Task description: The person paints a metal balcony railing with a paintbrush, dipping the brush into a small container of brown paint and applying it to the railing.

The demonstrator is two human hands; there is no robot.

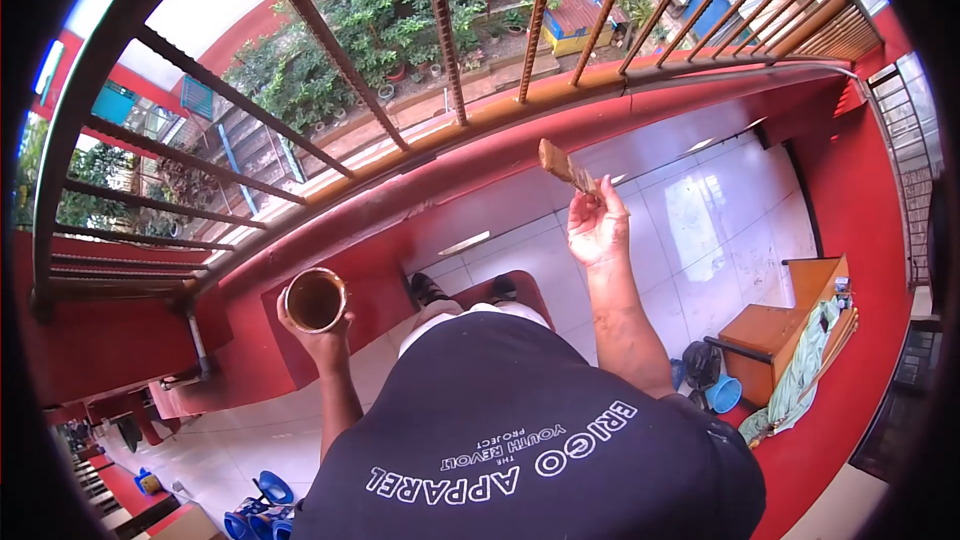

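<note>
Wrapped round a round container point(316, 300) with dark brown contents is my left hand point(322, 338), in front of the red wall at the left. My right hand point(600, 230) is raised at the centre right, its fingers closed on the end of a flat brush point(566, 168). The brush's broad brown end points up and left, close to the red ledge below the railing. Brush and container are well apart. What is in the container cannot be made out beyond its dark brown colour.
A rusty barred railing point(440, 30) curves above a red ledge point(500, 145), with plants beyond. White tiles point(690, 230) cover the floor. At the right stand a wooden cabinet point(760, 335), a blue bucket point(724, 395) and a green cloth point(800, 380). Blue sandals point(273, 488) lie lower left.
</note>
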